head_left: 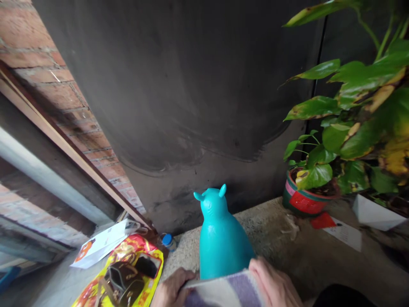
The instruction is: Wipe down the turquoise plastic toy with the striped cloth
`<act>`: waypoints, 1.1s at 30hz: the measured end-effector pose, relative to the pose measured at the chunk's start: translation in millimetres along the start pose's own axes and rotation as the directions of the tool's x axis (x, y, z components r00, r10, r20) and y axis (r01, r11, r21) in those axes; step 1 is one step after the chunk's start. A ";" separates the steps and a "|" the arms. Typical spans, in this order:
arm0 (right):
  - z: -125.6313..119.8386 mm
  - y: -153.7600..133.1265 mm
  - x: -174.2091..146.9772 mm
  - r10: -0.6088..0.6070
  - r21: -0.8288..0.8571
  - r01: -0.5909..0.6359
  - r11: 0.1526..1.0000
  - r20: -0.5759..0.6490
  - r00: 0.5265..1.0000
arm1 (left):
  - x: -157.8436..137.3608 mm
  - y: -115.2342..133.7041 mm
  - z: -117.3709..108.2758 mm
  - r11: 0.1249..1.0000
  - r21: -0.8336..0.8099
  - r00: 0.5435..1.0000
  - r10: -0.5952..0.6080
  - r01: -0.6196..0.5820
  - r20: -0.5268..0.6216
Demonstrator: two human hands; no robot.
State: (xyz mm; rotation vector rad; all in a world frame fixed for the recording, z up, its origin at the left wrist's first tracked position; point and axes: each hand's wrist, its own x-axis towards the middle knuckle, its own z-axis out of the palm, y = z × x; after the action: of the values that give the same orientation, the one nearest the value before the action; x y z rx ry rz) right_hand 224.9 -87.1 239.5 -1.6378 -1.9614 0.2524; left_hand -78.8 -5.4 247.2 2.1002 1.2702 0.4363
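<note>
Two hands, left hand (171, 290) and right hand (271, 285), grip one striped cloth (223, 292) before one teal toy (220, 238).

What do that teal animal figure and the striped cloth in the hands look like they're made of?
The teal figure looks like smooth moulded plastic or vinyl: one even colour, soft glossy highlights, rounded seamless ears. The striped cloth looks like woven or terry fabric, matte, with purple and cream bands and a soft folded edge. The left hand and right hand both grip it.
</note>
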 end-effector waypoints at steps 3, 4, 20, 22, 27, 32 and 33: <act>6.6 13.0 40.1 0.153 -0.035 -0.150 0.988 0.091 0.984 | 41.6 1.3 -11.2 0.977 0.198 0.997 -0.071 0.074 -0.023; 14.3 19.9 54.3 0.211 -0.071 -0.205 0.976 0.100 0.972 | 57.2 -0.6 -8.9 0.955 0.275 0.994 -0.105 0.111 -0.037; 190.0 53.5 71.3 0.618 -0.363 -0.553 0.750 0.088 0.781 | 91.0 -71.3 192.2 0.872 0.251 0.908 -0.397 0.419 -0.138; 193.5 63.2 89.0 0.603 -0.355 -0.535 0.767 0.112 0.790 | 102.2 -67.9 197.3 0.840 0.243 0.872 -0.441 0.485 -0.215; 192.3 80.1 125.6 0.554 -0.350 -0.482 0.803 0.140 0.821 | 122.7 -49.1 184.0 0.796 0.310 0.854 -0.478 0.520 -0.206; 190.8 74.6 126.9 0.572 -0.347 -0.502 0.792 0.137 0.809 | 123.9 -45.4 178.5 0.783 0.336 0.852 -0.487 0.524 -0.193; 189.7 70.4 122.9 0.581 -0.345 -0.512 0.786 0.131 0.803 | 120.0 -46.7 182.2 0.780 0.339 0.850 -0.485 0.526 -0.204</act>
State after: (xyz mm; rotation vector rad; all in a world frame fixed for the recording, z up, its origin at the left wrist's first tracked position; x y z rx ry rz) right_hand 172.5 85.6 86.3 -2.4732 -1.6793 0.4033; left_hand 51.9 51.7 75.6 1.9279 2.0488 0.0532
